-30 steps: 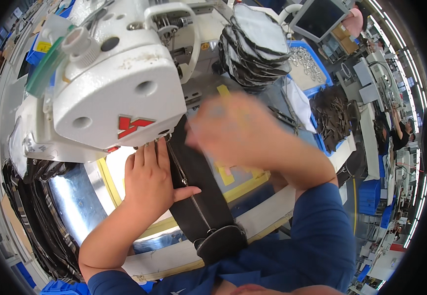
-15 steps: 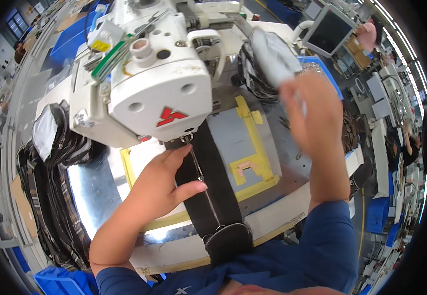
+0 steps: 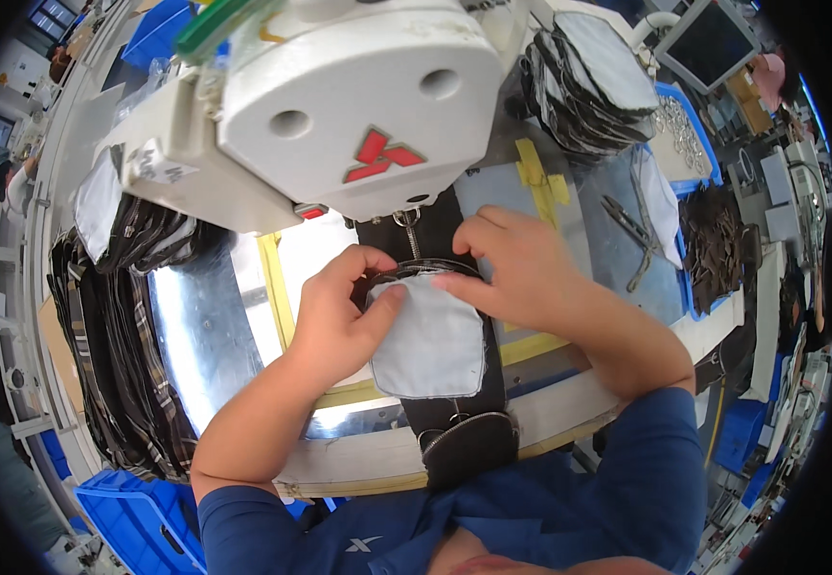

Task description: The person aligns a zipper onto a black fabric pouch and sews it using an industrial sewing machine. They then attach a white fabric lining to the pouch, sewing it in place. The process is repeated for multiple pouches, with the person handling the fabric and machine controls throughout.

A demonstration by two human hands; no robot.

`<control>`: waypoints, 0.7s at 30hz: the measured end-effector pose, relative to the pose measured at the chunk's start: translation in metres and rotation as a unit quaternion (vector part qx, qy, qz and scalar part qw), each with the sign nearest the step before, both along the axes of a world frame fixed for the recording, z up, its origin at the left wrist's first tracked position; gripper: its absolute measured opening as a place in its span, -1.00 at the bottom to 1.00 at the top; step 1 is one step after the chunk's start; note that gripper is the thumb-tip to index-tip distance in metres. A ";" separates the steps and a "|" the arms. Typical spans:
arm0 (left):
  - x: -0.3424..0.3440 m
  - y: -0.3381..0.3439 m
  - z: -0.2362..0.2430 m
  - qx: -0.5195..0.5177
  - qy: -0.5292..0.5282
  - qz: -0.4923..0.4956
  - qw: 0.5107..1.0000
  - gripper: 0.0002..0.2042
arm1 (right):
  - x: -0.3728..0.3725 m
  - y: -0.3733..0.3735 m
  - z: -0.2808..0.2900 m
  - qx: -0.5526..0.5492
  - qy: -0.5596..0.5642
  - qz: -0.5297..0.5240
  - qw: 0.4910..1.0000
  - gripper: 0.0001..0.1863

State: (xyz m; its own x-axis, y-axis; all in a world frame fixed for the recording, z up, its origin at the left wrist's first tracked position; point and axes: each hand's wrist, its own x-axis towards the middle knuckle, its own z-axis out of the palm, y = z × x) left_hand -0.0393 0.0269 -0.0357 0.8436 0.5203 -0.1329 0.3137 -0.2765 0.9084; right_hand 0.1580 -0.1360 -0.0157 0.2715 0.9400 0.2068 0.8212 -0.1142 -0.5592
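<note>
A white sewing machine head (image 3: 368, 115) stands in front of me. Under its needle runs a long black fabric strip (image 3: 494, 369) with a metal zipper (image 3: 413, 236) along its middle. Lying over the strip is a pale grey-white fabric panel (image 3: 428, 340) with rounded lower corners and a dark upper edge. My left hand (image 3: 344, 311) pinches this panel at its upper left. At the upper right corner my right hand (image 3: 526, 273) grips the same edge, fingers curled and thumb on the pale face. A curved black flap (image 3: 468, 441) with a zipper edge shows at the strip's near end.
Stacked dark fabric panels (image 3: 588, 86) stand at back right. Thread snips (image 3: 631, 240) and another pale panel (image 3: 657, 206) lie beside blue trays, one with metal parts (image 3: 679, 134), one with brown pieces (image 3: 713, 240). Dark fabric bundles (image 3: 114, 355) fill the left side. Yellow tape (image 3: 540, 182) marks the plate.
My right hand has come from the stack at the back right with a pale panel, now over the strip. My left hand has moved from the zipper to that panel. The view has shifted closer.
</note>
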 end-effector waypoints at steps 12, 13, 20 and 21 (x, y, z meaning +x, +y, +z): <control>0.001 0.000 -0.005 0.199 -0.072 -0.018 0.977 -0.77 | -0.008 -0.005 -0.023 -0.029 0.010 0.015 0.999 -0.80; 0.002 0.001 -0.001 0.225 -0.082 -0.033 0.970 -0.76 | -0.008 -0.005 -0.021 0.003 0.017 0.021 1.000 -0.82; -0.004 0.008 -0.005 0.326 -0.177 -0.036 0.928 -0.75 | -0.009 0.001 -0.013 0.171 -0.009 0.052 0.984 -0.84; -0.005 0.008 -0.002 0.330 -0.186 -0.050 0.924 -0.76 | -0.009 0.002 -0.013 0.185 0.000 0.057 0.981 -0.81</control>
